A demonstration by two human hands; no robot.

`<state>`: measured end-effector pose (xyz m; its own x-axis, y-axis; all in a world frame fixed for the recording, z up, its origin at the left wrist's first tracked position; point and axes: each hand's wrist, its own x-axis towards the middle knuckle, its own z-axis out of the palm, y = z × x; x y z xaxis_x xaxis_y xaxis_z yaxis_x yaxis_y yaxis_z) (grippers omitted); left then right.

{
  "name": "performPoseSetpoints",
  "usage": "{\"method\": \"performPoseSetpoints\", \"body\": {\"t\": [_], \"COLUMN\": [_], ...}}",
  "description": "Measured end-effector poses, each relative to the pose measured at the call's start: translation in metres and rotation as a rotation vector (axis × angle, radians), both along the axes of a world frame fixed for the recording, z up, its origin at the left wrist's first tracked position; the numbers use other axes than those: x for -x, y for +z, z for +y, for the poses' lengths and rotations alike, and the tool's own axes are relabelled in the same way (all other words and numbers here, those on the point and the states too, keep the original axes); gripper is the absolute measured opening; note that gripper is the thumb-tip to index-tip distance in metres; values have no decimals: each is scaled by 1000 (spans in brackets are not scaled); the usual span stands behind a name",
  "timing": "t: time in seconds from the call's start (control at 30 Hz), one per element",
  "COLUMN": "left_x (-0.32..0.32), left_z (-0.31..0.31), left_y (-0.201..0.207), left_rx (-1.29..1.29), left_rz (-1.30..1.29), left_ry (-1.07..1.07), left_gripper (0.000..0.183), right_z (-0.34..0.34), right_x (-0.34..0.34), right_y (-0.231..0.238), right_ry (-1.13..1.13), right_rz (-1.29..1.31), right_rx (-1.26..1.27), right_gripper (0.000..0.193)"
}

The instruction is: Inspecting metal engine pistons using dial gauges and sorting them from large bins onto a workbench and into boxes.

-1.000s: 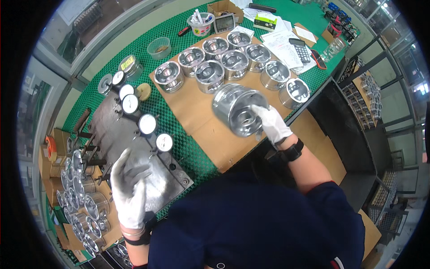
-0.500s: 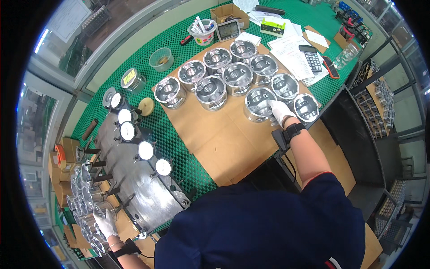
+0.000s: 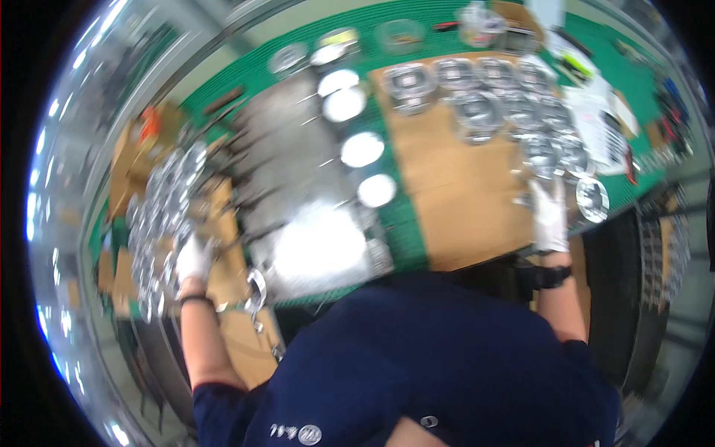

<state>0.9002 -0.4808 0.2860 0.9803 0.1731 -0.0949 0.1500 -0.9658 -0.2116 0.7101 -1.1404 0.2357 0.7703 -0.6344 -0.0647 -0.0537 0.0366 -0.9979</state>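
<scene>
The whole head view is smeared by motion. At the left, my white-gloved left hand (image 3: 194, 259) reaches to the near side of a cluster of shiny metal pistons (image 3: 158, 201); whether it grips one is unclear. On the right, my gloved right hand (image 3: 550, 216) is at the near edge of a piston (image 3: 540, 155), the front one of a group on brown cardboard (image 3: 462, 208). Its fingers are too blurred to read. One piston lying at the right edge (image 3: 592, 200) is just beside this hand. Between my hands lies a grey metal plate (image 3: 279, 164) with several white round dial gauges (image 3: 362, 150) along its right side.
Green matting (image 3: 406, 231) covers the bench. Behind stand a lidded round tin (image 3: 337, 46), a clear bowl (image 3: 400, 36) and a tub of pens (image 3: 480, 26). Papers (image 3: 592, 119) and a calculator (image 3: 614, 141) lie far right. Cardboard boxes (image 3: 126, 171) stand at the left.
My view has swung toward the left, so the bench things appear farther right. Both hands stay close to the pistons they were at; the picture has become blurred.
</scene>
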Motion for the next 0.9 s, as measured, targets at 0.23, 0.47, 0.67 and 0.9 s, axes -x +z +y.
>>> {"method": "performPoseSetpoints", "body": {"t": [0.23,0.47,0.67,0.9], "left_x": [30,106,126,121], "left_z": [27,-47,-118,-150], "left_y": [-9,96,102,47], "left_rx": [496,1677,2104,1110], "left_rz": [-76,-98,232,74], "left_ry": [122,373,146,-255], "left_gripper": [57,31,40,82], "right_z": [71,209,303,300], "right_x": [-18,-55,-66,-76], "right_y": [51,100,93,97], "right_ry": [196,907,1118,890], "right_rz": [-44,41,-436,-273], "right_rx": [73,159,561,886], "right_gripper": [50,51,122,101]}}
